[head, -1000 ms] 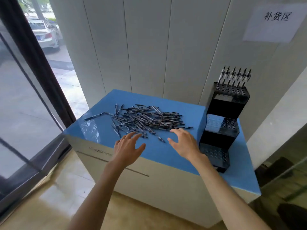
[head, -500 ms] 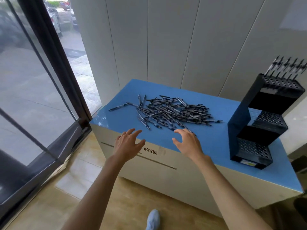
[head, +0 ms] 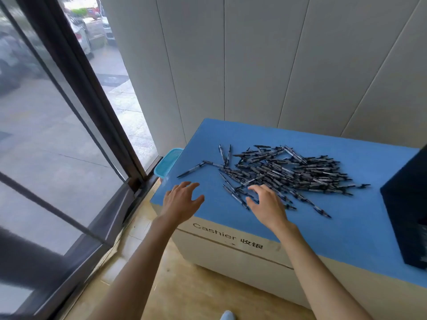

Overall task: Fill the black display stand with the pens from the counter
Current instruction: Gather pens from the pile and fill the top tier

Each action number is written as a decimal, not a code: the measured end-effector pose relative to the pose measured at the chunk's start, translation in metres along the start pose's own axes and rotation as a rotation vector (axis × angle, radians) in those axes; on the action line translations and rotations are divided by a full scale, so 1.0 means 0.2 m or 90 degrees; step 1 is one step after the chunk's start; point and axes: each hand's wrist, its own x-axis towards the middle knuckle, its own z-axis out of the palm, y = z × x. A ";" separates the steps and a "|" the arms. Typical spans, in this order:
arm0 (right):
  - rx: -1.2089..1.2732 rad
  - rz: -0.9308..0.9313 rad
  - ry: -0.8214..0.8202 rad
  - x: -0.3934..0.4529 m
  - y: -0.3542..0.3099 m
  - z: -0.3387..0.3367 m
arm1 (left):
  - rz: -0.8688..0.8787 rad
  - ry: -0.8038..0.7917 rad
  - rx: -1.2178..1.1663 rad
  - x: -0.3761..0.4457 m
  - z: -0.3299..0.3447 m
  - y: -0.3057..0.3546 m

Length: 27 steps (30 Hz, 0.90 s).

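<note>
Right hand [head: 268, 205] spread over pens [head: 288, 172] — left hand [head: 181, 200] spread, holding nothing.

A pale grey wall of tall vertical panels [head: 265, 65] rises behind the blue-topped surface, its seams running from top to bottom. Left of it, a large glass window with a dark metal frame [head: 76, 88] looks out on a grey paved street, where parked cars [head: 80, 35] show blurred at the top. A small turquoise plastic mesh basket [head: 166, 162] sits low down, wedged between the window frame and the cabinet's left end. The cream-white cabinet front [head: 242, 257] carries the printed word "Cashier" and two Chinese characters. Below lies a light wooden plank floor [head: 196, 294], with a whitish shoe tip [head: 227, 315] at the bottom edge.
</note>
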 end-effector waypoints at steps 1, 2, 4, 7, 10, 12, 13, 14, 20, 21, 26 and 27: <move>0.002 0.006 0.001 0.04 0.00 0.02 | -0.001 -0.008 -0.001 0.05 0.01 -0.03; 0.001 0.012 0.005 0.07 0.00 0.03 | -0.001 -0.013 -0.002 0.10 0.02 -0.07; -0.001 0.026 0.012 0.12 0.00 0.05 | -0.001 -0.018 -0.004 0.19 0.03 -0.12; 0.009 0.048 0.016 0.16 0.00 0.08 | 0.002 -0.027 0.003 0.30 0.06 -0.18; 0.012 0.073 0.021 0.19 0.01 0.10 | 0.003 -0.025 0.004 0.41 0.08 -0.23; 0.015 0.094 0.023 0.21 0.03 0.12 | -0.007 -0.020 0.001 0.49 0.10 -0.27; 0.014 0.103 0.024 0.22 0.03 0.13 | -0.012 -0.016 -0.003 0.53 0.11 -0.29; 0.013 0.112 0.025 0.24 0.03 0.13 | -0.015 -0.012 -0.010 0.58 0.12 -0.31; 0.027 0.189 0.058 0.28 0.04 0.17 | -0.050 -0.001 -0.047 0.82 0.22 -0.43; 0.029 0.203 0.063 0.28 0.05 0.17 | -0.057 -0.003 -0.051 0.84 0.25 -0.45; 0.026 0.253 0.081 0.29 0.10 0.20 | -0.057 0.017 -0.079 0.92 0.37 -0.50; 0.028 0.261 0.082 0.29 0.11 0.20 | -0.048 0.024 -0.094 0.93 0.37 -0.49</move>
